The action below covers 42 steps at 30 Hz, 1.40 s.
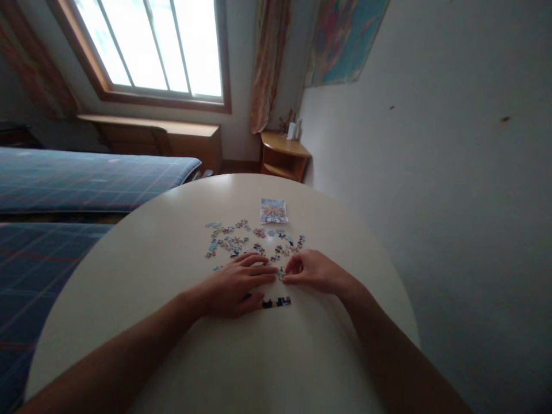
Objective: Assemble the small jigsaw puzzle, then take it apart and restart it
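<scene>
My left hand [241, 286] lies palm down on the round table [181, 351] with its fingers spread, reaching to the right. Its thumb rests at a joined strip of jigsaw pieces [276, 302], covering the strip's left end. My right hand [313, 271] is curled, its thumb and fingertips pinching a small jigsaw piece [281, 274] just above the tabletop or on it; I cannot tell which. The left fingertips almost meet that piece from the other side. Loose jigsaw pieces [233, 244] are scattered beyond both hands, some partly hidden by the left fingers.
Behind the loose pieces lies a small printed picture sheet [273, 211]. A bed with a plaid cover [86, 178] stands to the left, and a white wall [452, 190] runs along the right. A wooden corner shelf [285, 146] and a desk [172, 129] stand past the table.
</scene>
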Tool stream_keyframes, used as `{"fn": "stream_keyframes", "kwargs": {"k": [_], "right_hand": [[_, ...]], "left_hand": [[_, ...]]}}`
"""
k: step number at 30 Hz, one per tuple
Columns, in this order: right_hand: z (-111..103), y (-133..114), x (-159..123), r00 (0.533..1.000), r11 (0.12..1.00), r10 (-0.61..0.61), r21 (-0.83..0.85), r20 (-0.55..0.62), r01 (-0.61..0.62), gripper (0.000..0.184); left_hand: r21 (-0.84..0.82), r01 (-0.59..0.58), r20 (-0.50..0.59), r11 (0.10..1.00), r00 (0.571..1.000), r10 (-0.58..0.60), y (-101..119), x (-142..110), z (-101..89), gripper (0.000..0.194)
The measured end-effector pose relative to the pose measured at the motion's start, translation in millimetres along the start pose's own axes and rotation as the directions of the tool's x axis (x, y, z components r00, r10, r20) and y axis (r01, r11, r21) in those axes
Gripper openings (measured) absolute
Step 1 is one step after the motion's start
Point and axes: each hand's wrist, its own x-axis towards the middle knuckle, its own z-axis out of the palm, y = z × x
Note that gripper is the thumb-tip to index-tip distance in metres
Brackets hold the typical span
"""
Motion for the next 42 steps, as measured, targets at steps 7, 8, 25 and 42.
{"fn": "stream_keyframes", "kwargs": {"k": [7,8,25,42], "right_hand": [[2.4,-8.2,-3.4,0.999,0.996,0.035,-0.084,-0.036,-0.038,0.022],[2.5,-8.1,-3.5,0.999,0.995,0.033,-0.097,-0.037,-0.036,0.021],[3.6,-17.3,-5.4,0.949,0.896,-0.312,-0.344,-0.040,0.280,0.012],[1.4,-5.9,-2.6,0.958,0.933,-0.284,-0.239,-0.030,0.269,0.023]], "left_hand": [[0.061,-0.008,-0.001,0.998,1.000,0.008,1.2,2.3,0.4,0.045],[0.072,-0.007,-0.004,0.997,1.000,0.007,1.4,2.6,0.7,0.043],[0.052,0.009,-0.056,0.999,0.998,-0.006,0.1,4.1,3.0,0.043],[0.071,0.043,-0.095,0.997,0.995,-0.036,-2.4,3.3,7.1,0.032]]}}
